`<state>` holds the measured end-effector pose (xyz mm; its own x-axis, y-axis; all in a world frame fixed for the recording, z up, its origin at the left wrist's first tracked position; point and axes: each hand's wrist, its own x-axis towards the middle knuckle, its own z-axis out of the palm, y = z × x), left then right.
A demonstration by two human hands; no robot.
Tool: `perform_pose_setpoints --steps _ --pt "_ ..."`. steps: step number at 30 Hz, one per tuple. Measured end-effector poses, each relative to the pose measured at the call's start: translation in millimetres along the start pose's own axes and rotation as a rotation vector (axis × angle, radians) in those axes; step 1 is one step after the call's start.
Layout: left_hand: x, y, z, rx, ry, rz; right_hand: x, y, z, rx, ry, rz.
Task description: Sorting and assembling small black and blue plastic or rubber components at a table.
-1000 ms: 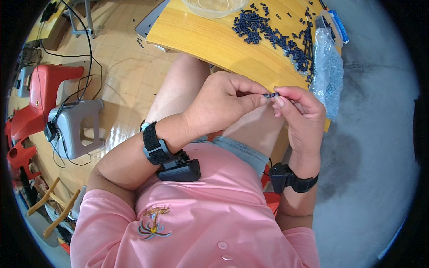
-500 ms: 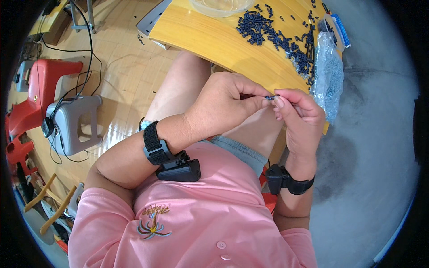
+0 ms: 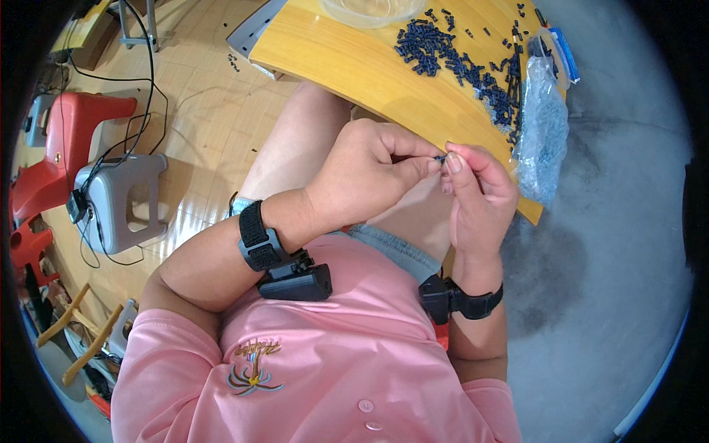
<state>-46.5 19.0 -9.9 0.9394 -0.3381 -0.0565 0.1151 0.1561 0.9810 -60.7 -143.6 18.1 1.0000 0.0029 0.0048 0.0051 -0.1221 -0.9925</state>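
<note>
In front of my lap, my left hand [image 3: 373, 164] pinches a small dark plastic piece [image 3: 441, 159] between thumb and index finger. Fingertips of my right hand [image 3: 478, 188] close on the other end of the same piece, so both hands meet there. Most of the piece is covered by the fingers, and its exact shape cannot be made out. On the wooden table [image 3: 332, 66] beyond lies a heap of similar small black plastic pieces [image 3: 425, 48], trailing off to the right. A clear plastic bag [image 3: 543, 140] of small pale-blue bits lies at the table's right edge.
A clear round container [image 3: 369, 9] stands at the table's far side. Beside the bag are a transparent tub [image 3: 546, 48] and a blue-and-white packet [image 3: 565, 55]. To the left on the floor stand a grey stool [image 3: 114, 199] and a red stool [image 3: 77, 140], with black cables across them.
My right hand and forearm have shifted a little to the left, and the right fingers have closed in nearer to the left fingertips. The left hand has barely moved.
</note>
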Motion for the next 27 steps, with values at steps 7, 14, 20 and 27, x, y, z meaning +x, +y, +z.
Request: perform_pose_setpoints --steps 7,14,20,27 --pt "-1.4 1.6 -0.8 -0.06 -0.004 0.023 2.8 -0.4 1.8 -0.009 -0.027 -0.08" --pt "0.2 15.8 -0.6 -0.02 -0.022 0.048 7.0 -7.5 -2.1 -0.11 -0.046 -0.199" --pt "0.1 20.8 -0.7 -0.097 -0.033 -0.008 8.1 -15.2 -1.6 -0.309 -0.063 -0.384" --pt "6.4 27.2 -0.4 -0.267 0.004 -0.243 10.0 -27.9 5.6 -0.525 -0.081 -0.542"
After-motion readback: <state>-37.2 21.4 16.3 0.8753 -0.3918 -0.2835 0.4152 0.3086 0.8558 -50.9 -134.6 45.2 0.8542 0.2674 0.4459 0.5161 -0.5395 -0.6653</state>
